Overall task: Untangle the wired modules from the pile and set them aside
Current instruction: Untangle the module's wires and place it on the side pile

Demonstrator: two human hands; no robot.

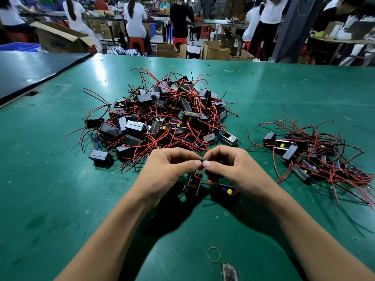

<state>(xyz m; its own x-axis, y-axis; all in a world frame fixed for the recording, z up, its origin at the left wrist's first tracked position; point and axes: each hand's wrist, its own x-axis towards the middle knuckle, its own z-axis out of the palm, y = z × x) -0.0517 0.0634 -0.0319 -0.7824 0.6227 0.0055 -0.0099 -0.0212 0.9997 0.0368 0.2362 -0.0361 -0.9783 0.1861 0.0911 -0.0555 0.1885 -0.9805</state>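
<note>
One module dangles — seemingly upright.

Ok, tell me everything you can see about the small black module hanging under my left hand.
The module is a small black box, plastic-looking, with an open face showing a yellowish part inside. It stands tilted on end just below the left hand, low over the green table; whether it rests on it is unclear. Thin red wires rise from it to where both the left and the right hand pinch them, thumb tips nearly meeting.
</note>
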